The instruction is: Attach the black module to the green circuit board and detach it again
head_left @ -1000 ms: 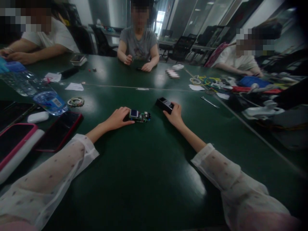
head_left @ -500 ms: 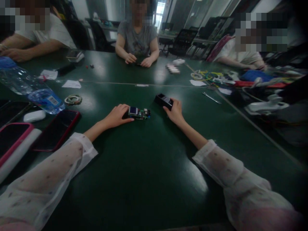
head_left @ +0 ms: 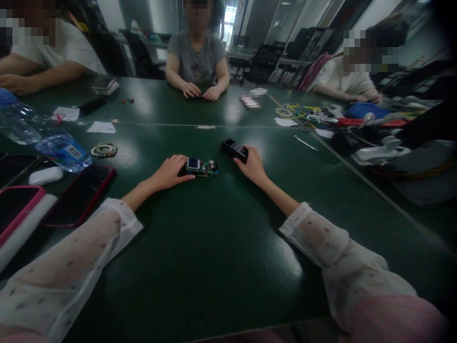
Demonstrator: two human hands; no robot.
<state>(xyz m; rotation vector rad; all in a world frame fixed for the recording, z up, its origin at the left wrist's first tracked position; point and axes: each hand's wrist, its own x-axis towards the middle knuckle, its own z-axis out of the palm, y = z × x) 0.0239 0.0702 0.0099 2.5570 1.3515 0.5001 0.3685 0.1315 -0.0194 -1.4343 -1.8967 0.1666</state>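
My left hand (head_left: 171, 171) is closed around the left end of a green circuit board (head_left: 205, 167) that carries a small screen. The thumb lies along its near edge and the fingers along its far side. To the right, my right hand (head_left: 254, 164) grips the near right end of a black rectangular case (head_left: 233, 150) with openings in its top. The board and the case are a short gap apart, both low at the dark green table (head_left: 200, 247). Whether either one touches the tabletop I cannot tell.
At left are a plastic bottle (head_left: 62, 150), a red-edged phone (head_left: 84, 197), a pink-edged phone (head_left: 17, 209), a white case (head_left: 46, 175) and a bracelet (head_left: 103, 150). On the right lie a wrench (head_left: 305, 143) and tangled cables (head_left: 303, 112). Several people sit around the table.
The whole view has shifted slightly, so most things appear a little further left. Both hands keep their holds on the circuit board and the black case.
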